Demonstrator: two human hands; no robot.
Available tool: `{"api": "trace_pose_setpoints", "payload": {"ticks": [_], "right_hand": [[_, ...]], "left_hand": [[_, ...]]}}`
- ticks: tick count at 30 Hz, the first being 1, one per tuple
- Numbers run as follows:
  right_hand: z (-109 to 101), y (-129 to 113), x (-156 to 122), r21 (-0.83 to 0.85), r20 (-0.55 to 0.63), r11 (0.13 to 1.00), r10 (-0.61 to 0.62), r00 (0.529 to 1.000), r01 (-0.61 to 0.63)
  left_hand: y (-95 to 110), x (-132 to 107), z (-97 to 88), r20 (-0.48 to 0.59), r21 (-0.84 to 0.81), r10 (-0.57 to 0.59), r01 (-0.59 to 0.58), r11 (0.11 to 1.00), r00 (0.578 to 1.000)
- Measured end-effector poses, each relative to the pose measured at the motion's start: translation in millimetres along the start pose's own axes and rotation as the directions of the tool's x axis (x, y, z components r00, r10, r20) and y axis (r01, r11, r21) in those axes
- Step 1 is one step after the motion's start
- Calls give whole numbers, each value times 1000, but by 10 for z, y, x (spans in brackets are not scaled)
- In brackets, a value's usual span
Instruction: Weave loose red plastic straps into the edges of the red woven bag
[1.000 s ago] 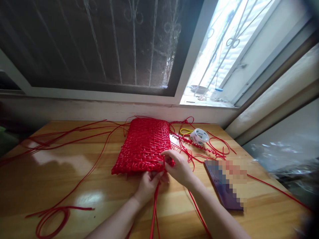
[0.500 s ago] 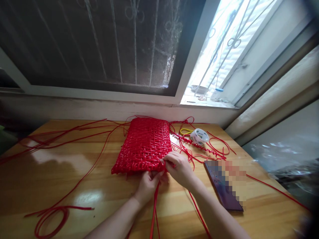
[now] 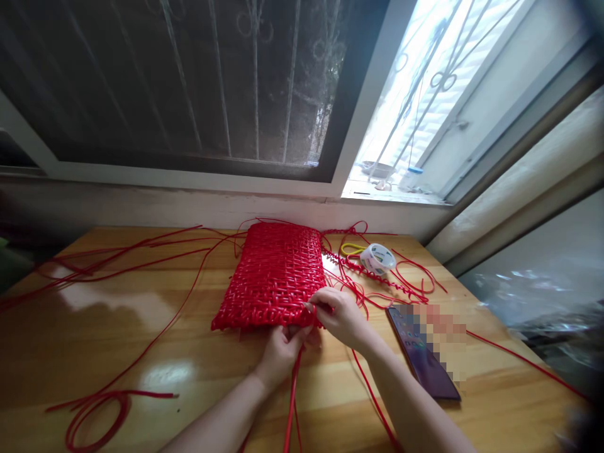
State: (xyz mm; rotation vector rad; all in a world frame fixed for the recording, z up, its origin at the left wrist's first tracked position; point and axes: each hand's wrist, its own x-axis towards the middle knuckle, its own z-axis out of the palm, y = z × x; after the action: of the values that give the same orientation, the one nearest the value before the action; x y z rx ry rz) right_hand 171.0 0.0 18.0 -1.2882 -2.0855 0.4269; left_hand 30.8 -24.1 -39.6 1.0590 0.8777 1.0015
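The red woven piece lies flat on the wooden surface, just past both hands. It touches them at its near edge.

The right hand sits at the near right corner of the woven piece. Its thumb and fingers are pinched shut on a bit of the edge there. The left hand is right beside it, a little nearer to the person. Its fingers are curled in under the edge, closed around the red strands that run from there back toward the person. The two hands are touching.

This looks like weaving work on the last row at the near edge. One hand pulls the strands tight and the other hand tucks one in. The next move calls for a small, careful pull. The strand has to slip between the tight rows without bending the edge, and the left hand must hold firm.

To the right of the right hand lies a dark phone. Past it are a roll of tape and a yellow loop. Long loose red cords spread out far to the left of the hands. A coil of red cord lies near the left arm.
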Motion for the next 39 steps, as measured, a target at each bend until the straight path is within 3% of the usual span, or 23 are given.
{"api": "trace_pose_setpoints", "payload": {"ticks": [7,20,28,33,39], "right_hand": [[29,25,9,60,-47,998,-30,998,33],[59,-6,-7,-100,-28,992,-74,997,71],[102,57,-10,-99,-72,987,-134,988,127],[56,88,-12,-200,-6,943,-272,962,265],[13,97,10,-181,30,944,-276,961,277]], "left_hand": [[8,4,-6,14,10,9,-9,1000,1000],[26,-2,-4,23,10,8,-8,1000,1000],[25,5,-7,-17,5,14,-14,1000,1000],[23,3,-1,-39,-6,10,-10,1000,999],[6,5,-3,-34,14,29,-28,1000,999]]}}
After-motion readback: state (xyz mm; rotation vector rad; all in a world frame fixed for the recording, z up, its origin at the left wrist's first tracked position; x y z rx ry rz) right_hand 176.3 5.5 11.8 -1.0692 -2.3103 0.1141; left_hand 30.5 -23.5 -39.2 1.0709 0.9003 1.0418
